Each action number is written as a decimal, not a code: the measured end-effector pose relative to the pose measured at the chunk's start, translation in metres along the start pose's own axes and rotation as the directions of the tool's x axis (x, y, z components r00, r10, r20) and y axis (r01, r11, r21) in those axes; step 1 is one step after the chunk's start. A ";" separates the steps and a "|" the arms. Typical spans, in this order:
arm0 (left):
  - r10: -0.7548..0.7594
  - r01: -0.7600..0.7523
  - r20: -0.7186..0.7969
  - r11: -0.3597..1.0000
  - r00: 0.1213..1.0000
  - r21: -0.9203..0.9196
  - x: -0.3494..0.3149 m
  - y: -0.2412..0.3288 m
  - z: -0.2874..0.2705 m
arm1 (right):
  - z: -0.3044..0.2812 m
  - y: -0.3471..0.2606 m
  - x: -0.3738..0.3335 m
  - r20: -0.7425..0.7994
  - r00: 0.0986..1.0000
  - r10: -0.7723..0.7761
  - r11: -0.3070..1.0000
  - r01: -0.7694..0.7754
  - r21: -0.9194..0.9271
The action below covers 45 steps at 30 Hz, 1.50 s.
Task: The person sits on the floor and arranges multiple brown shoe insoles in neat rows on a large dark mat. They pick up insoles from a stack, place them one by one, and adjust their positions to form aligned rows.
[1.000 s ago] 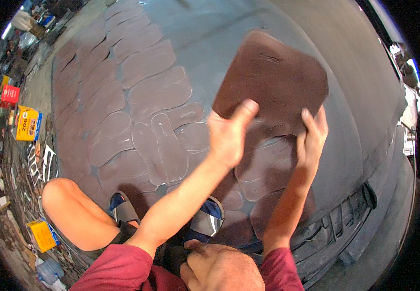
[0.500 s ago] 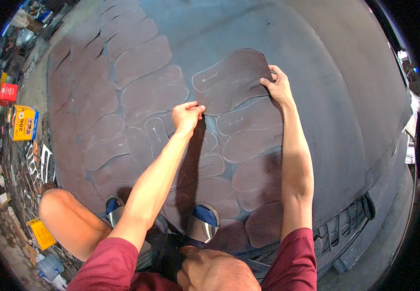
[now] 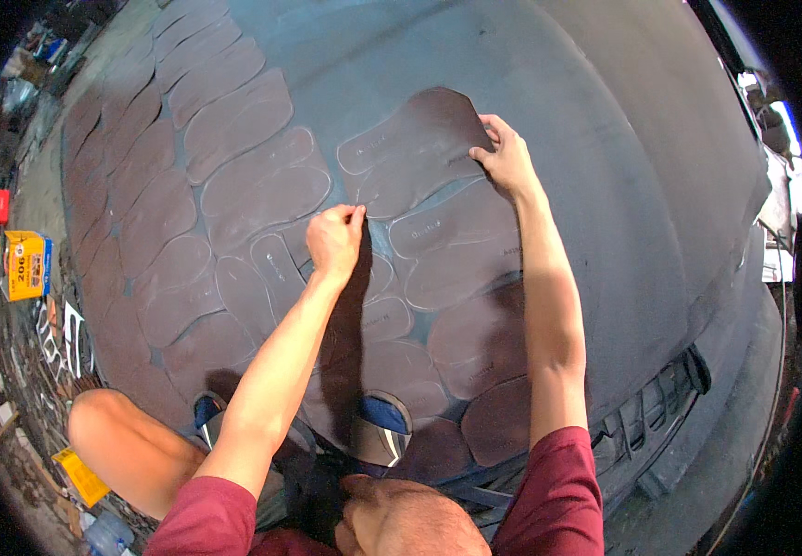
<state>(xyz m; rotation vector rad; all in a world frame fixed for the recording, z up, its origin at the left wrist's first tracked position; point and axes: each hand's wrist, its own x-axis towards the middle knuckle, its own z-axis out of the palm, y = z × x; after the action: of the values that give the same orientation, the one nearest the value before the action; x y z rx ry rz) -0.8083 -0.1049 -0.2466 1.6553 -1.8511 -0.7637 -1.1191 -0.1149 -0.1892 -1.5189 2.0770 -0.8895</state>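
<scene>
Both hands [image 3: 334, 243] [image 3: 507, 165] pinch a dark brown, curve-edged, pale-lined sheet [image 3: 419, 153].

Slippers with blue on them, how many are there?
2: one slipper between the bent knee and left forearm, partly covered; another slipper right of that forearm. More could be hidden.

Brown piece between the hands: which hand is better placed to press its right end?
Right, most likely. The right hand holds the brown piece by its edge at that end. The left hand is at the near-left corner, so it would probably have to reach across.
</scene>
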 end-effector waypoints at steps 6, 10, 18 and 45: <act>0.357 -0.362 0.064 0.927 0.932 0.094 0.019 -0.056 -0.083 | 0.039 0.006 -0.055 -0.396 0.904 -0.161 0.826 -0.096 -0.555; 0.050 -0.090 0.091 0.857 0.995 0.507 -0.019 -0.163 -0.171 | 0.100 -0.054 -0.053 -0.083 0.956 -0.283 0.718 0.154 -0.679; -0.101 0.316 0.573 0.903 0.814 -0.290 0.008 -0.145 -0.247 | 0.182 -0.102 -0.058 0.274 0.941 -0.199 0.683 0.334 -0.650; -0.596 0.588 0.164 0.640 0.786 -0.494 0.179 -0.038 -0.004 | 0.052 -0.038 0.172 0.229 0.961 0.157 0.913 -0.229 0.337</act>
<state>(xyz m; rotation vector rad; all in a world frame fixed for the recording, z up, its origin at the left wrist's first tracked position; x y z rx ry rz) -0.7973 -0.2870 -0.2677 1.8636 -0.8996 -1.3802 -1.1130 -0.2983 -0.1928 -1.1353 1.7672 -0.9407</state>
